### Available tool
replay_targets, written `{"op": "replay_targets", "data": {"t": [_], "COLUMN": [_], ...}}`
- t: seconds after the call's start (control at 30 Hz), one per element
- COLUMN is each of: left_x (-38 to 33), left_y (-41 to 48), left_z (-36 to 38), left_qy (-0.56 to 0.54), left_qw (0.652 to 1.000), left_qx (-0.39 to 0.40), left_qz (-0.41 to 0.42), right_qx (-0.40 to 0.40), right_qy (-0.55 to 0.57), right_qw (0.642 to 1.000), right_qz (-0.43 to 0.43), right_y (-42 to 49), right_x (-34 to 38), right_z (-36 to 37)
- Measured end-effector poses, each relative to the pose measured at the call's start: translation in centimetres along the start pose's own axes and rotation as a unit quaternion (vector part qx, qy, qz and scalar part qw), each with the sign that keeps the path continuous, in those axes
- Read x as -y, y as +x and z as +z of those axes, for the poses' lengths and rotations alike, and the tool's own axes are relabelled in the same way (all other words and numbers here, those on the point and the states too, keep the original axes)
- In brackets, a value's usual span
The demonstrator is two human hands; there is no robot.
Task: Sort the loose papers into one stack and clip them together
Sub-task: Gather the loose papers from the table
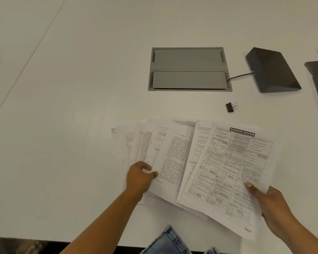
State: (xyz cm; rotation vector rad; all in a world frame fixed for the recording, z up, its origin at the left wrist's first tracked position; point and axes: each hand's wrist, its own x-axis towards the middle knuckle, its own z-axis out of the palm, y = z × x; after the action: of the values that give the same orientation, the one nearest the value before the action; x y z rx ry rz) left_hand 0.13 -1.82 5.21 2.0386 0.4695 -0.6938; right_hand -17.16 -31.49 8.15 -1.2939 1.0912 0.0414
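- The left hand reaches in from the lower middle, forearm bare, knuckles up, with the thumb lying on top of the fanned white printed papers and the other fingers curled around their lower left edge, so it is closed on those sheets.
- The right hand comes in from the lower right, its thumb pressed on the face of the top sheet, a gridded page headed "BANKING SYSTEM", with the remaining fingers hidden beneath; it grips that page by its right side.
- The papers spread in a fan between the two hands, overlapping, on the white surface near its front edge.
- The small black binder clip with wire handles lies alone on the surface, beyond the papers and apart from both hands.
- Farther back sit a grey rectangular recessed panel and a dark grey wedge-shaped box, joined by a cable.
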Motion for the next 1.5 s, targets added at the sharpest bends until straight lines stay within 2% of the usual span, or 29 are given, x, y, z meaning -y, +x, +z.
{"op": "replay_targets", "data": {"t": [0.17, 0.33, 0.5, 0.63, 0.8, 0.93, 1.03, 1.1, 1.23, 1.43, 1.5], "left_x": [-0.2, -0.1, 0.4, 0.3, -0.5, -2.0, -4.1, -5.4, -7.3, -10.4, -10.8], "left_y": [-0.4, -0.6, -1.6, -2.9, -4.7, -6.3, -7.5, -7.5, -5.3, -4.1, -4.4], "left_z": [0.4, 0.7, 0.7, 0.5, 0.2, 0.4, 0.3, -0.4, -1.2, -0.8, -0.2], "left_qy": [0.032, 0.038, -0.006, -0.070, -0.105, -0.133, -0.165, -0.200, -0.183, -0.111, -0.119], "left_qw": [0.998, 0.995, 0.996, 0.990, 0.971, 0.949, 0.950, 0.942, 0.932, 0.938, 0.940], "left_qx": [0.052, 0.096, 0.086, 0.118, 0.213, 0.281, 0.264, 0.265, 0.297, 0.262, 0.223], "left_qz": [-0.026, 0.015, 0.028, 0.023, 0.040, 0.055, 0.023, 0.050, 0.095, 0.198, 0.227], "right_qx": [0.001, 0.001, 0.005, 0.037, 0.079, 0.147, 0.164, 0.167, 0.155, 0.122, 0.107], "right_qy": [0.003, 0.004, 0.010, 0.023, 0.019, 0.058, 0.021, 0.007, -0.010, -0.035, -0.028], "right_qw": [1.000, 1.000, 1.000, 0.999, 0.996, 0.988, 0.986, 0.985, 0.982, 0.972, 0.966], "right_qz": [0.003, 0.001, 0.004, 0.001, -0.037, 0.001, -0.025, -0.047, -0.106, -0.199, -0.233], "right_y": [-0.2, -0.2, -0.3, -0.6, -1.1, -1.4, -1.4, -1.3, -0.9, -0.6, -0.5], "right_x": [-0.2, -0.4, -0.3, 0.5, 2.0, 2.9, 3.4, 3.9, 5.5, 8.6, 9.5], "right_z": [-0.3, -0.6, -0.8, -0.6, 0.9, 2.4, 3.6, 4.2, 4.9, 7.0, 7.7]}}
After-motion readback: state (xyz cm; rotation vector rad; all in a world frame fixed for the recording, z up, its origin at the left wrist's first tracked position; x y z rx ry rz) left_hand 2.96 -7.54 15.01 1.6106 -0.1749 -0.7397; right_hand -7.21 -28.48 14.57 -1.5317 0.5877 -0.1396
